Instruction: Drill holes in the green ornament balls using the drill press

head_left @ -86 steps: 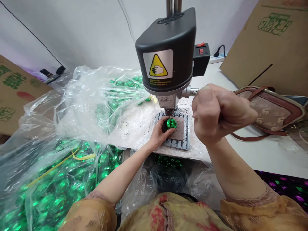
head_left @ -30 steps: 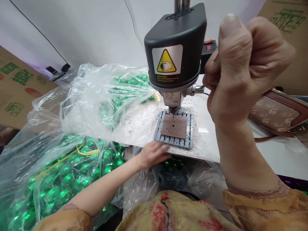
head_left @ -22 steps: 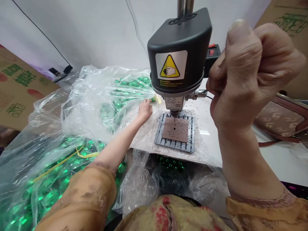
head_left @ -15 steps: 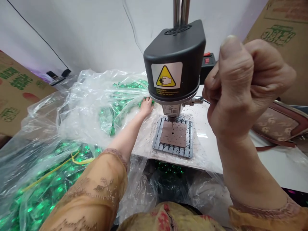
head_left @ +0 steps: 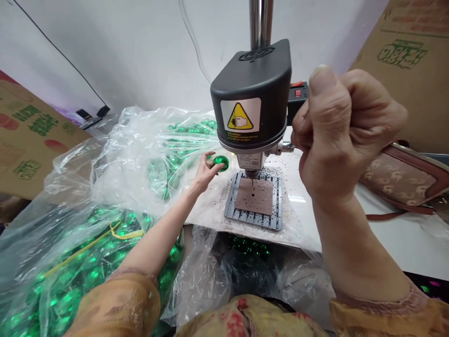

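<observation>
My left hand [head_left: 206,171] holds a shiny green ball [head_left: 221,163] between thumb and fingers, left of the drill bit. A black drill press [head_left: 250,98] with a yellow warning label stands in front of me. Its thin bit [head_left: 252,182] points down over a brown square plate [head_left: 261,199] with a dark hole in it. This plate lies on a slotted grey metal base [head_left: 229,213]. High on the right, my right hand [head_left: 340,131] is closed in a fist at the press's side handle [head_left: 287,147]; the handle's grip is hidden behind the fingers.
Clear plastic bags [head_left: 122,154] full of green balls spread over the left side. Dark shavings litter the white table [head_left: 303,222] around the base. Cardboard boxes [head_left: 31,135] flank both sides. A patterned bag [head_left: 403,178] lies at the right.
My left hand has drawn back from the plastic bag, now with a green ball in its fingers. My right hand stays closed beside the press; the view has shifted slightly.
</observation>
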`<action>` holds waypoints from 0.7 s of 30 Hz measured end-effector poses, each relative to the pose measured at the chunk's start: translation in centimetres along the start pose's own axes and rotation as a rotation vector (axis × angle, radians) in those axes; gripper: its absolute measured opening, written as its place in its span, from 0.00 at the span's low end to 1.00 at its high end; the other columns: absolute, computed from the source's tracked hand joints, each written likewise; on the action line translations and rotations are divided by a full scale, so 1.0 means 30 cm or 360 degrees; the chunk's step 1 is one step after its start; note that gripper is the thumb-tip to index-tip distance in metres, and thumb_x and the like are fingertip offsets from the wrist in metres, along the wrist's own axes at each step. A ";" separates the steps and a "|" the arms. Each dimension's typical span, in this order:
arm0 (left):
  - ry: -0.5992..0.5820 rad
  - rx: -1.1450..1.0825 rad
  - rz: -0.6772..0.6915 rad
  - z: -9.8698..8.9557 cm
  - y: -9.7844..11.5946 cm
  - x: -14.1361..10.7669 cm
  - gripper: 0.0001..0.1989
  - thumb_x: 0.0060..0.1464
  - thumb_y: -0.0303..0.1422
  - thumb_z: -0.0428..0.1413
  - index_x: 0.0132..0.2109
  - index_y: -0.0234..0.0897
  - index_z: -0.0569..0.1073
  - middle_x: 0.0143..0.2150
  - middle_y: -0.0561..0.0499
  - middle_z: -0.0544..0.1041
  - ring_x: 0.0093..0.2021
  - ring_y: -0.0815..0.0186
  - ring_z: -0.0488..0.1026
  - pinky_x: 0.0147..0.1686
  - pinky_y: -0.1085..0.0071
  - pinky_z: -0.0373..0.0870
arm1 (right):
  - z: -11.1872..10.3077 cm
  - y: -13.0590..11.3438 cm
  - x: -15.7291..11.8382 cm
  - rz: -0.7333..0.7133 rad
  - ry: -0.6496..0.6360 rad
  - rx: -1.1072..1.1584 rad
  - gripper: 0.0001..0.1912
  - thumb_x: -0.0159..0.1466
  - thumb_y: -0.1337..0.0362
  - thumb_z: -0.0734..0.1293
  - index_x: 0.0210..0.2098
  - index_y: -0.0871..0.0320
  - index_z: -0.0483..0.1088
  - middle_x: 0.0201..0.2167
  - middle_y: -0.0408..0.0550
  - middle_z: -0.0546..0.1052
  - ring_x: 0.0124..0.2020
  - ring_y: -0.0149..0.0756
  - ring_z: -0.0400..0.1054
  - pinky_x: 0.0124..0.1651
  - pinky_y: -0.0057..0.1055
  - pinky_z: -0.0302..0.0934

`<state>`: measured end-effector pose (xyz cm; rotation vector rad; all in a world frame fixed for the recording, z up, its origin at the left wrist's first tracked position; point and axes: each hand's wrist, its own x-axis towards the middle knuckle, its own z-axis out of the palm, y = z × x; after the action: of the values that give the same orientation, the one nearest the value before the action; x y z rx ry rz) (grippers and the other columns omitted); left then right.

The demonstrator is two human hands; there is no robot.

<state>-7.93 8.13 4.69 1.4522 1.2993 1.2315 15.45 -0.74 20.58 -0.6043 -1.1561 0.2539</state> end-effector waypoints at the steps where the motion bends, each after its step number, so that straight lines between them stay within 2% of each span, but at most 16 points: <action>1: -0.0076 -0.0140 -0.0049 0.011 0.012 -0.039 0.30 0.48 0.38 0.64 0.56 0.41 0.64 0.40 0.50 0.77 0.37 0.64 0.75 0.34 0.69 0.72 | 0.001 0.001 0.000 -0.0016 0.0009 0.0005 0.23 0.67 0.64 0.63 0.18 0.57 0.52 0.17 0.36 0.55 0.19 0.19 0.52 0.27 0.28 0.46; 4: -0.0183 -0.0450 -0.0172 0.070 0.029 -0.133 0.27 0.47 0.40 0.66 0.52 0.40 0.67 0.42 0.50 0.78 0.38 0.65 0.76 0.39 0.67 0.73 | 0.007 0.006 0.004 -0.0059 0.0023 0.0023 0.22 0.67 0.65 0.63 0.19 0.57 0.52 0.16 0.35 0.55 0.18 0.19 0.51 0.25 0.28 0.45; 7: -0.0153 -0.0508 -0.0171 0.136 0.013 -0.186 0.25 0.46 0.41 0.69 0.47 0.38 0.68 0.40 0.50 0.79 0.39 0.67 0.76 0.43 0.67 0.72 | 0.009 0.009 0.009 -0.0063 0.0035 0.0038 0.22 0.66 0.67 0.63 0.18 0.56 0.52 0.15 0.35 0.56 0.16 0.19 0.50 0.24 0.29 0.44; 10: -0.0203 -0.0476 -0.0138 0.175 -0.020 -0.207 0.26 0.46 0.43 0.69 0.47 0.38 0.68 0.40 0.50 0.79 0.41 0.66 0.76 0.46 0.66 0.70 | 0.006 0.006 0.009 -0.0047 0.0026 0.0035 0.23 0.66 0.67 0.64 0.18 0.56 0.51 0.15 0.35 0.56 0.16 0.19 0.50 0.23 0.30 0.44; 15: -0.0309 -0.0236 -0.0064 0.182 -0.048 -0.215 0.25 0.48 0.43 0.68 0.48 0.38 0.70 0.44 0.47 0.79 0.46 0.63 0.76 0.51 0.63 0.68 | 0.002 0.002 -0.001 -0.0025 -0.0010 0.0015 0.22 0.67 0.64 0.62 0.19 0.57 0.50 0.18 0.36 0.52 0.17 0.17 0.51 0.25 0.27 0.46; 21: -0.0355 -0.0017 0.0089 0.191 -0.037 -0.229 0.25 0.47 0.42 0.68 0.50 0.38 0.73 0.48 0.45 0.79 0.51 0.58 0.75 0.55 0.59 0.68 | 0.008 0.010 0.007 -0.0125 0.0033 0.0021 0.23 0.66 0.66 0.64 0.18 0.55 0.50 0.15 0.35 0.58 0.15 0.21 0.49 0.22 0.32 0.45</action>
<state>-2.48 1.68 1.51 1.5784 1.1070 1.0752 15.34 -0.32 20.63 -0.5477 -1.1547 0.1877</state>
